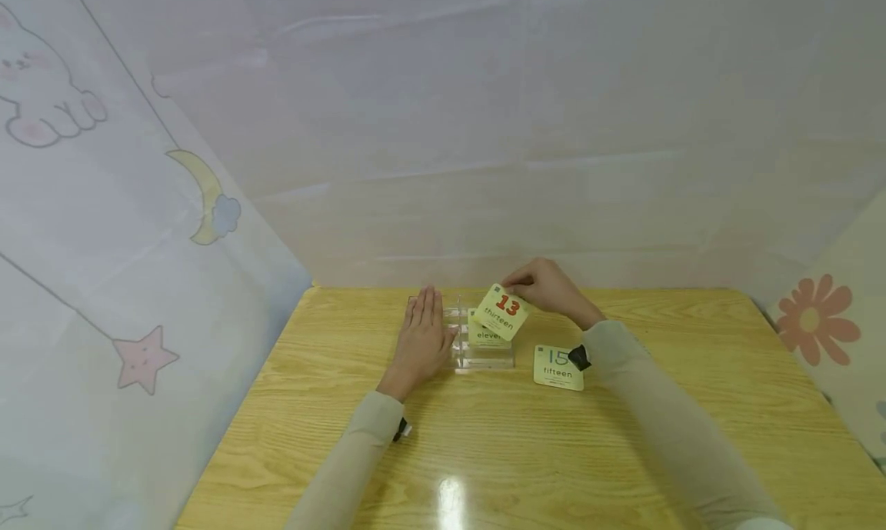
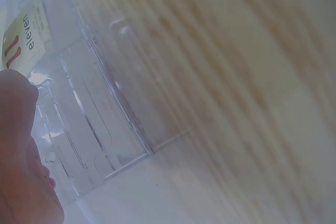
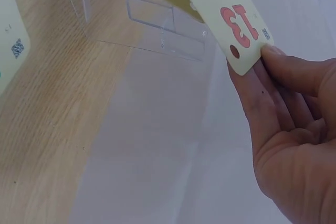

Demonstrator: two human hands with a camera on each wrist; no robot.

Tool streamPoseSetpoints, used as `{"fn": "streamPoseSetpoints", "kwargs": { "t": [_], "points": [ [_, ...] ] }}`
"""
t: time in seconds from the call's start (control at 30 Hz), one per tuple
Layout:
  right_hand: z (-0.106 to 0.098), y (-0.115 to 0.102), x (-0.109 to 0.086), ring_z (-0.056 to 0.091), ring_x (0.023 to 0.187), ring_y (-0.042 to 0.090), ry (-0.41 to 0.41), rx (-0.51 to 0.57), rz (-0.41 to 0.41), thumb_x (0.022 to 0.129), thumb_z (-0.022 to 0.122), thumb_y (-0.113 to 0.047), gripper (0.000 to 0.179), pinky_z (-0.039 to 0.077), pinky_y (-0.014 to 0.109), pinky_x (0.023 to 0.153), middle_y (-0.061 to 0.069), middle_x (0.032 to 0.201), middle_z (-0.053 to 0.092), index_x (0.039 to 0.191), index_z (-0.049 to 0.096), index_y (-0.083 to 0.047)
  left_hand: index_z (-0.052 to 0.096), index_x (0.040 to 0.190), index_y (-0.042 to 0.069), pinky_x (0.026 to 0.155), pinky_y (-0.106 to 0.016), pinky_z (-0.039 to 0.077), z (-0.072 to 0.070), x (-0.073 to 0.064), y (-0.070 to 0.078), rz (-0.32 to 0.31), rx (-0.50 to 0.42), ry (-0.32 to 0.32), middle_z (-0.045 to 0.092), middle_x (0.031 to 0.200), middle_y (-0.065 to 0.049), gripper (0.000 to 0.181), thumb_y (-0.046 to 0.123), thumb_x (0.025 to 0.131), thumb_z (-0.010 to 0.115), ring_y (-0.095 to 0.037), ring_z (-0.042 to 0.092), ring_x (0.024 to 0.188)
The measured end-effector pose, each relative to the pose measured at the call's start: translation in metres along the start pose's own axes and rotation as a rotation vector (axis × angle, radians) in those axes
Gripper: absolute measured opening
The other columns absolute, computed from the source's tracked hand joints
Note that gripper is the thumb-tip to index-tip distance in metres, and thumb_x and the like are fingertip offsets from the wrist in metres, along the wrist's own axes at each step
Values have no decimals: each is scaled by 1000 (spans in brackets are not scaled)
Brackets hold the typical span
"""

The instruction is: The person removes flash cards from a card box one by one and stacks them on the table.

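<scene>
My right hand [image 1: 550, 288] pinches a pale yellow card [image 1: 503, 312] printed with a red 13 and "thirteen", by its upper corner between thumb and fingers. In the right wrist view the thumb lies near the card's punched hole [image 3: 234, 51]. The card is tilted and overlaps an "eleven" card [image 1: 490, 338] standing in a clear plastic holder [image 1: 487, 363] with stepped compartments. My left hand [image 1: 424, 334] rests with straight fingers on the holder's left part. In the left wrist view the eleven card [image 2: 32, 38] shows a red 11 beyond the thumb.
A "fifteen" card [image 1: 557, 376] lies flat on the wooden table [image 1: 498, 445], right of the holder and partly under the right wrist's black strap [image 1: 579, 358]. Behind the table's far edge hangs a pale wall covering [image 1: 484, 168].
</scene>
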State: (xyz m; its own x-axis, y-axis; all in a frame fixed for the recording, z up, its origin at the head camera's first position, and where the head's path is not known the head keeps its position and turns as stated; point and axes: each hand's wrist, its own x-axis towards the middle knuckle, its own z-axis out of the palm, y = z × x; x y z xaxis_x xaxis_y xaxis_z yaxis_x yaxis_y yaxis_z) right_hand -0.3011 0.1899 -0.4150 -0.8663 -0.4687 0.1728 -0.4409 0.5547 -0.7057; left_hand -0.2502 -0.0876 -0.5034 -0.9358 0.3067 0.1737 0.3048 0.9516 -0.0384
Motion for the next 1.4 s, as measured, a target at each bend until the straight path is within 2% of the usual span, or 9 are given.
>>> {"fn": "streamPoseSetpoints", "kwargs": {
  "t": [0.13,0.2,0.43,0.73,1.03,1.2,1.4],
  "points": [
    [-3,8,-3,71,89,19,-48,50,71,94,65,-15,20,57,29,71,11,111,75,109,76,-9,-7,156,0,128,-46,-1,0,0,0,2,1,0,-20,164,-14,78,47,106,29,-28,-16,154],
    [-6,10,-6,71,85,18,-70,86,104,94,65,-14,20,57,29,69,14,112,75,110,76,-8,-7,156,0,128,-46,-1,-1,0,1,5,5,3,-19,164,-15,78,47,106,28,-28,-15,154],
    [-13,23,-15,74,90,21,-137,182,170,94,65,-11,24,62,32,75,21,118,71,114,73,-2,-6,156,0,128,-46,0,-2,0,1,6,1,4,-17,164,-15,77,47,106,28,-28,-14,155],
    [-23,36,-30,75,89,24,-213,279,213,93,66,-9,25,62,36,77,23,115,71,115,72,1,-5,156,-1,128,-45,-1,-4,-2,1,1,8,-2,-18,164,-15,77,49,106,24,-28,-14,154],
    [-25,55,-38,74,91,25,-263,304,247,92,68,-12,26,62,37,78,20,115,72,115,72,-1,0,157,-2,128,-45,-1,-6,-3,1,-5,9,-1,-14,165,-16,76,49,106,26,-28,-12,155],
    [-23,66,-43,74,91,20,-273,264,242,92,70,-17,25,62,35,78,14,113,74,113,74,-6,0,157,-1,128,-45,-1,-7,-3,1,-8,11,-5,-15,165,-15,76,49,106,25,-28,-12,155],
    [-20,77,-46,72,94,17,-298,249,283,91,71,-19,21,61,32,81,8,114,75,109,76,-12,-2,157,-1,128,-45,0,-7,-4,1,-3,11,0,-14,165,-16,77,49,106,27,-29,-11,155]
  ]
}}
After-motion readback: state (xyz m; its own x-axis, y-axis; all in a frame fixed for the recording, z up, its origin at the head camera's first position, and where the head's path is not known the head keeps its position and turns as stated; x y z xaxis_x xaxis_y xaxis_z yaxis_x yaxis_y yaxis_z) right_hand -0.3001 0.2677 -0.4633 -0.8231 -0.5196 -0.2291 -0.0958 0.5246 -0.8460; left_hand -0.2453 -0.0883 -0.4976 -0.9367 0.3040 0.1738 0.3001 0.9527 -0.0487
